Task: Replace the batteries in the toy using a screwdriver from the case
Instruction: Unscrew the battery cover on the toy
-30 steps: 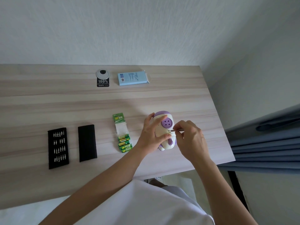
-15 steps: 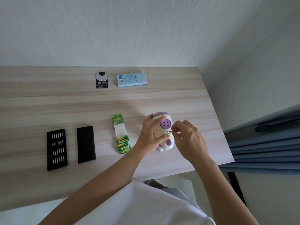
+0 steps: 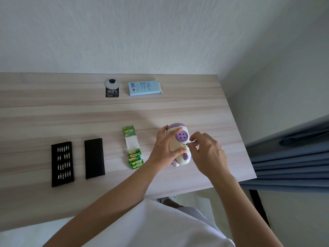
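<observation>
Toy: the cream and purple toy (image 3: 182, 136) is lying on the pale wood surface (image 3: 53, 113) toward its right front corner, with a round purple four-hole button facing up.
Left hand: the left hand (image 3: 162, 148) is gripping the toy from its left side, fingers curling over the upper body and the thumb pressing on the lower body.
Right hand: the right hand (image 3: 208, 155) is pinching a thin screwdriver (image 3: 193, 143) between clenched fingers and thumb.
Screwdriver: only a short metal shaft is showing, its tip meeting the toy's right side just below the purple button.
Batteries: a green battery pack (image 3: 133, 154) is lying just left of the toy, its upper wrap looking empty and batteries filling the lower half.
Case: a black case lid (image 3: 94, 158) is lying further left, and a black bit tray (image 3: 62, 164) with rows of bits is sitting beside it.
Far edge: a light blue box (image 3: 145, 88) is lying flat near a round grommet (image 3: 111, 82) with a black "100%" sticker (image 3: 112, 92).
Right side: a blue curtain (image 3: 293, 157) is hanging beyond the surface's right edge.
</observation>
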